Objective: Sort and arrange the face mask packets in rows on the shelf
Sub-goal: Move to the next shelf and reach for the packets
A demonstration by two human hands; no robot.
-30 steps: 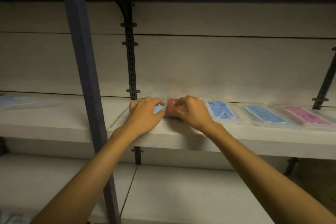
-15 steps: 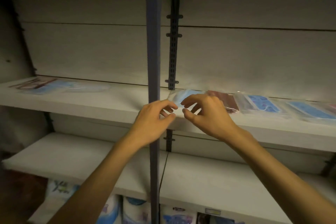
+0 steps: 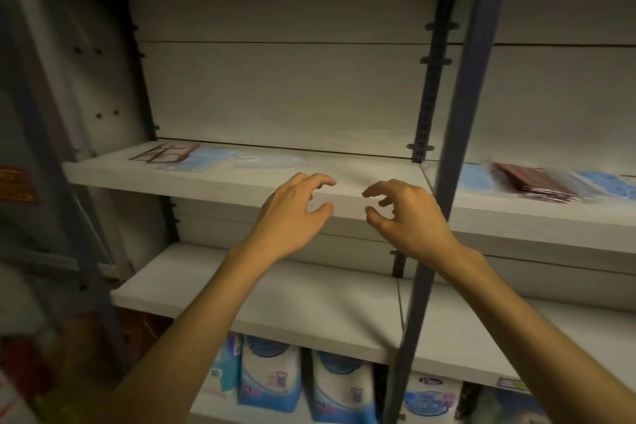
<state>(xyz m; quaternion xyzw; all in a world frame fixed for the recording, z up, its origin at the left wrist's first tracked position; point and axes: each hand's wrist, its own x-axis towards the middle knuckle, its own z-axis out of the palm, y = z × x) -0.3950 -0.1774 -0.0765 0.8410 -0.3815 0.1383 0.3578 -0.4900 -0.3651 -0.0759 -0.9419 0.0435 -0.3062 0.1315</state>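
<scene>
My left hand (image 3: 295, 209) and my right hand (image 3: 401, 213) hover side by side in front of the middle shelf's (image 3: 220, 184) front edge, fingers loosely curled, holding nothing. To the far left on that shelf lies a loose heap of packets: a dark red one (image 3: 164, 152), a blue one (image 3: 205, 160) and a clear one (image 3: 268, 160). On the right shelf section lie a row of packets: a light blue packet (image 3: 475, 176), a dark red packet (image 3: 535, 182) and blue patterned packets (image 3: 605, 182).
A blue-grey upright post (image 3: 461, 134) stands in front of the shelves just right of my right hand. A bare lower shelf (image 3: 309, 299) runs below. Under it stand white-and-blue bags (image 3: 268, 379). A wall with a red label (image 3: 15, 184) is at the left.
My view and both hands have swung left, away from the row of packets on the right section. The hands have let go of the packets and now hang apart in front of the left section.
</scene>
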